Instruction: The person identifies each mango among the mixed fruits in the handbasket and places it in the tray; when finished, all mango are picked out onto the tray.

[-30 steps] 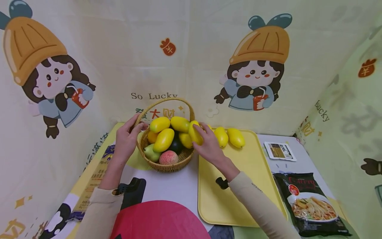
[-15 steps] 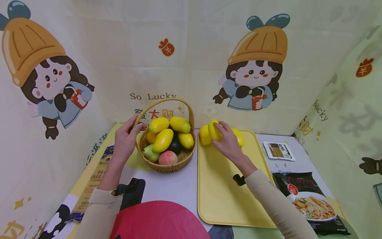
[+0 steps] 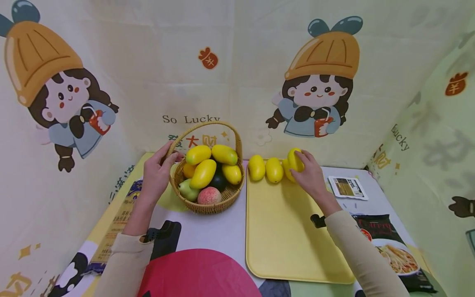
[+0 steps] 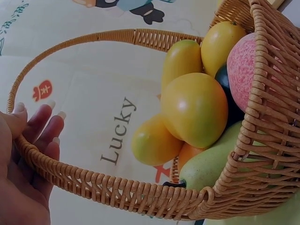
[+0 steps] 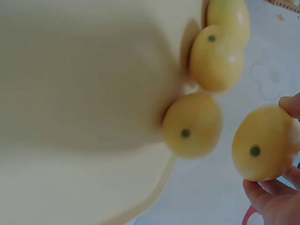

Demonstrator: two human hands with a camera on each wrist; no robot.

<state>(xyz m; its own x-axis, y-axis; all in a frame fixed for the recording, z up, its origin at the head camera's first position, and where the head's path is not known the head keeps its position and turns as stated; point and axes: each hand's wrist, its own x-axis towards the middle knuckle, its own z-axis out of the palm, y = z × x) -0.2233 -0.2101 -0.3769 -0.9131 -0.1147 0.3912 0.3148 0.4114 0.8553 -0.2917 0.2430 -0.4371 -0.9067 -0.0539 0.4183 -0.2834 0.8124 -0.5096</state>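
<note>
My left hand [image 3: 156, 175] holds the handle [image 4: 101, 185] of a wicker basket [image 3: 208, 209], the handle passing between thumb and fingers. In the basket lie several yellow mangoes [image 3: 203, 174], a green pear [image 3: 188, 190], a pink peach [image 3: 209, 196], a dark round fruit [image 3: 218, 182] and a partly covered orange fruit [image 3: 189, 170]. My right hand [image 3: 311, 175] pinches another mango [image 5: 260, 145], raised over the far right of the yellow tray [image 3: 289, 235]. Below it on the tray sits a mango [image 5: 193, 129], in line with two more mangoes [image 3: 274, 170] along the far edge.
Right of the tray lie a small white packet [image 3: 348, 188] and a black noodle bag [image 3: 397, 251], partly behind my right sleeve. A long tan-and-purple package [image 3: 115, 227] lies at the left. A printed cloth backdrop [image 3: 237, 82] rises behind the basket and tray.
My right hand has carried a mango from the basket's right side rightward across the row to the tray's far right. The left hand and basket have stayed in place.
</note>
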